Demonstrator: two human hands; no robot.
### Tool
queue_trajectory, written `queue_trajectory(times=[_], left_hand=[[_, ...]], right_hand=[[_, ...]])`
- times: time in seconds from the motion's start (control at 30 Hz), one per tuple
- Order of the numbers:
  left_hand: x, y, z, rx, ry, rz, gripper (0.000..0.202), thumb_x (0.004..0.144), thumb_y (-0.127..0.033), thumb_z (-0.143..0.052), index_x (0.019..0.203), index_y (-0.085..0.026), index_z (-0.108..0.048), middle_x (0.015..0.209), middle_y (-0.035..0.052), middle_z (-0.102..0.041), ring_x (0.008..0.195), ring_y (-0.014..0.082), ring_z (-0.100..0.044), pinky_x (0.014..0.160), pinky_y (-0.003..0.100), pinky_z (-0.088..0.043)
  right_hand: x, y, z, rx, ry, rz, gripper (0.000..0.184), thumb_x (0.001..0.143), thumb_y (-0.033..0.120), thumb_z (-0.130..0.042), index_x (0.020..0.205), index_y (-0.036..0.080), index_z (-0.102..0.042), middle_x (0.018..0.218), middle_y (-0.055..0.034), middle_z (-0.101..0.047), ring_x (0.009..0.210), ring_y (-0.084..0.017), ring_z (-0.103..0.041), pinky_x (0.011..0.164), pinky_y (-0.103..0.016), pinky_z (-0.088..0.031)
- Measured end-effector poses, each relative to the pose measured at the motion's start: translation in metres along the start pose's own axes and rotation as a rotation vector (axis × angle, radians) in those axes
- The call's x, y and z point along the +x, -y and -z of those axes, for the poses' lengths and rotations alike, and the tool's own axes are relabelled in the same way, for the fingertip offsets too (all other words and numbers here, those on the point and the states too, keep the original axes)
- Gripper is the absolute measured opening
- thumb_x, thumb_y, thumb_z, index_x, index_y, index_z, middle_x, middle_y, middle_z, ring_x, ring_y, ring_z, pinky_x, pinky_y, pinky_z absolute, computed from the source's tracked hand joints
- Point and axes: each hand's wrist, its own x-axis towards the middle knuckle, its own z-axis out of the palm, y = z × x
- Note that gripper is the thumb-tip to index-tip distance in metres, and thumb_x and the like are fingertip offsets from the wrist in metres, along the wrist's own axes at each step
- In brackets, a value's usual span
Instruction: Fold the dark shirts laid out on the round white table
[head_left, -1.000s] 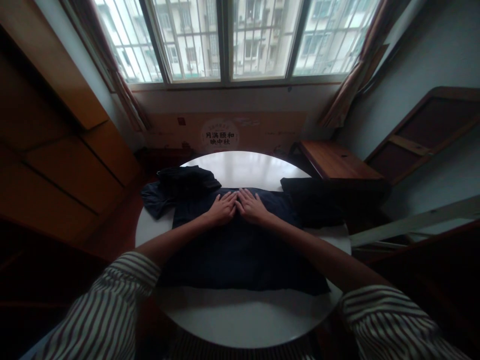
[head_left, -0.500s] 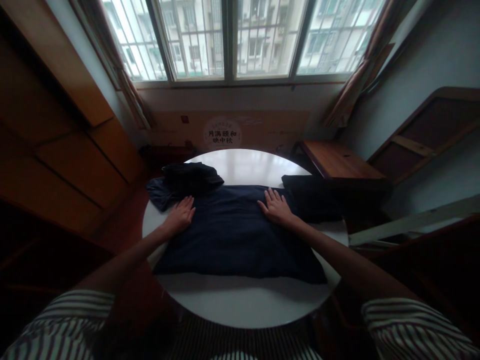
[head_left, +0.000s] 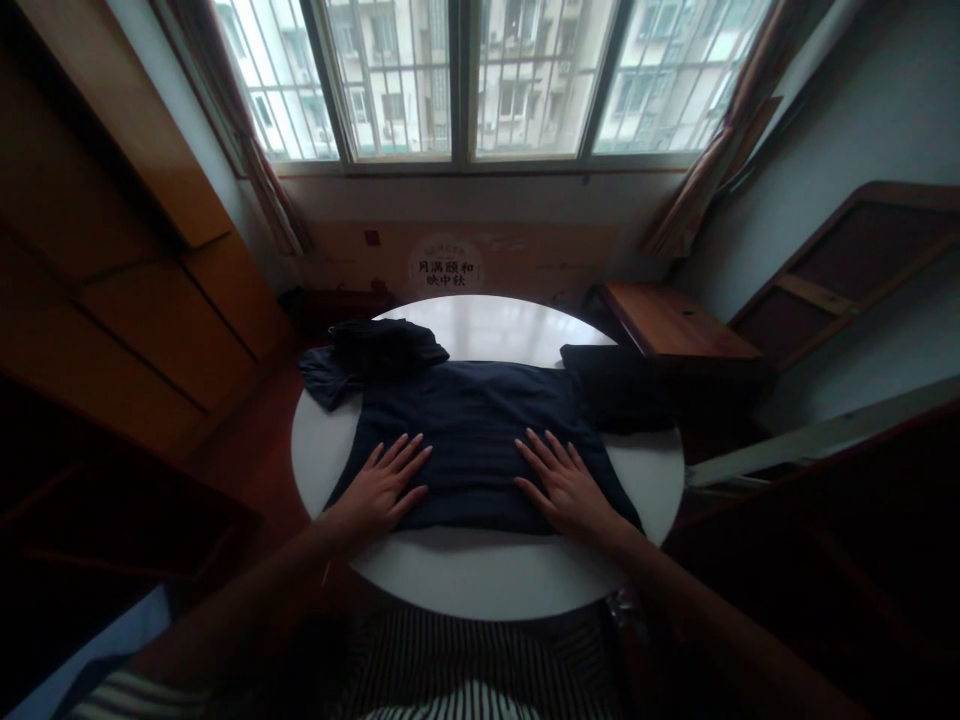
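Note:
A dark navy garment (head_left: pixel 472 430) lies spread flat on a round white table (head_left: pixel 480 575). My left hand (head_left: pixel 386 485) rests flat on its near left part, fingers spread. My right hand (head_left: pixel 562 482) lies flat on its near right part, fingers stretched out too. Neither hand holds anything. A folded dark piece of clothing (head_left: pixel 382 345) sits at the table's far left, on top of the garment's sleeve. Another dark cloth pile (head_left: pixel 619 385) lies at the far right edge.
A wooden side table (head_left: pixel 675 320) stands to the right behind the round table. Wooden cabinets (head_left: pixel 150 300) fill the left side. A barred window (head_left: pixel 480 80) and a printed cardboard panel (head_left: pixel 450 265) are ahead. A slanted wooden frame (head_left: pixel 847 260) leans at right.
Both hands started together at the garment's far middle, slid apart to its sides, then drew back toward me to the near edge. The camera view has also pulled back slightly.

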Motion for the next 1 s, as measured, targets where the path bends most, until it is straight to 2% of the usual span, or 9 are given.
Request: queue_trajectory(times=[0.2,0.33,0.4,0.5,0.6,0.7,0.83,0.93,1.0], left_hand=[[-0.043,0.031,-0.012,0.083,-0.073,0.156,0.065,0.101,-0.051,-0.034,0.156,-0.018,-0.026,0.162,0.0132,-0.023,0.149,0.0332,-0.021,0.113,0.055,-0.032],[-0.063,0.036,-0.001,0.122,-0.071,0.090,0.084,0.088,-0.067,-0.052,0.151,-0.012,-0.039,0.157,0.0200,-0.031,0.144,0.0414,-0.029,0.109,0.058,-0.037],[-0.070,0.039,0.009,0.129,-0.067,0.017,0.076,0.087,-0.061,-0.058,0.146,-0.013,-0.048,0.151,0.0188,-0.043,0.141,0.0407,-0.035,0.109,0.058,-0.039],[-0.073,0.045,0.024,0.100,-0.012,-0.139,0.051,0.092,-0.028,-0.059,0.141,-0.019,-0.054,0.141,0.0124,-0.057,0.134,0.0308,-0.047,0.108,0.047,-0.045],[-0.069,0.052,0.035,0.101,-0.025,-0.236,0.051,0.085,-0.001,-0.050,0.128,-0.022,-0.064,0.123,0.0084,-0.068,0.119,0.0241,-0.060,0.100,0.040,-0.051],[-0.057,0.052,0.051,0.075,-0.179,-0.296,0.039,0.086,-0.001,-0.050,0.115,-0.020,-0.069,0.106,0.0084,-0.071,0.103,0.0216,-0.065,0.094,0.037,-0.054],[-0.039,0.042,0.077,-0.023,-0.429,-0.330,0.029,0.088,-0.013,-0.059,0.116,-0.021,-0.065,0.103,0.0076,-0.070,0.102,0.0215,-0.064,0.097,0.040,-0.052],[-0.029,0.034,0.085,-0.100,-0.562,-0.292,0.023,0.087,-0.016,-0.062,0.109,-0.023,-0.063,0.098,0.0054,-0.070,0.098,0.0209,-0.065,0.100,0.044,-0.049],[-0.027,0.026,0.078,-0.164,-0.739,-0.139,0.020,0.084,-0.019,-0.067,0.102,-0.022,-0.059,0.095,0.0046,-0.066,0.096,0.0208,-0.064,0.096,0.043,-0.051]], right_hand=[[-0.036,-0.028,-0.008,-0.056,-0.079,-0.203,0.074,0.097,0.064,-0.032,0.152,0.016,-0.039,0.160,-0.0162,-0.027,0.148,-0.033,-0.025,0.116,-0.052,-0.026],[-0.044,-0.026,-0.004,-0.055,-0.100,-0.205,0.083,0.093,0.072,-0.033,0.149,0.012,-0.043,0.157,-0.0205,-0.033,0.145,-0.039,-0.029,0.112,-0.059,-0.029],[-0.045,-0.018,0.006,-0.036,-0.105,-0.121,0.086,0.090,0.074,-0.038,0.148,0.012,-0.045,0.155,-0.0199,-0.037,0.144,-0.041,-0.029,0.112,-0.062,-0.026],[-0.040,0.009,0.022,0.039,-0.079,0.105,0.086,0.089,0.072,-0.045,0.149,0.011,-0.043,0.155,-0.0179,-0.039,0.144,-0.039,-0.030,0.115,-0.062,-0.022],[-0.023,0.050,0.027,0.136,-0.038,0.275,0.089,0.087,0.071,-0.049,0.149,0.009,-0.040,0.155,-0.0184,-0.039,0.143,-0.038,-0.032,0.116,-0.059,-0.024],[0.005,0.094,0.021,0.186,-0.009,0.385,0.095,0.082,0.070,-0.059,0.150,0.006,-0.038,0.156,-0.0201,-0.035,0.143,-0.042,-0.030,0.115,-0.059,-0.026],[0.049,0.142,0.021,0.197,-0.024,0.457,0.085,0.085,0.048,-0.064,0.150,0.002,-0.033,0.156,-0.0245,-0.032,0.139,-0.044,-0.035,0.110,-0.058,-0.034],[0.080,0.168,0.038,0.277,-0.017,0.413,0.070,0.085,0.030,-0.058,0.145,0.001,-0.037,0.144,-0.0265,-0.048,0.126,-0.037,-0.052,0.098,-0.047,-0.048],[0.098,0.176,0.053,0.335,0.043,0.334,0.061,0.081,0.023,-0.056,0.138,0.006,-0.045,0.121,-0.0217,-0.065,0.104,-0.032,-0.066,0.080,-0.040,-0.054]])
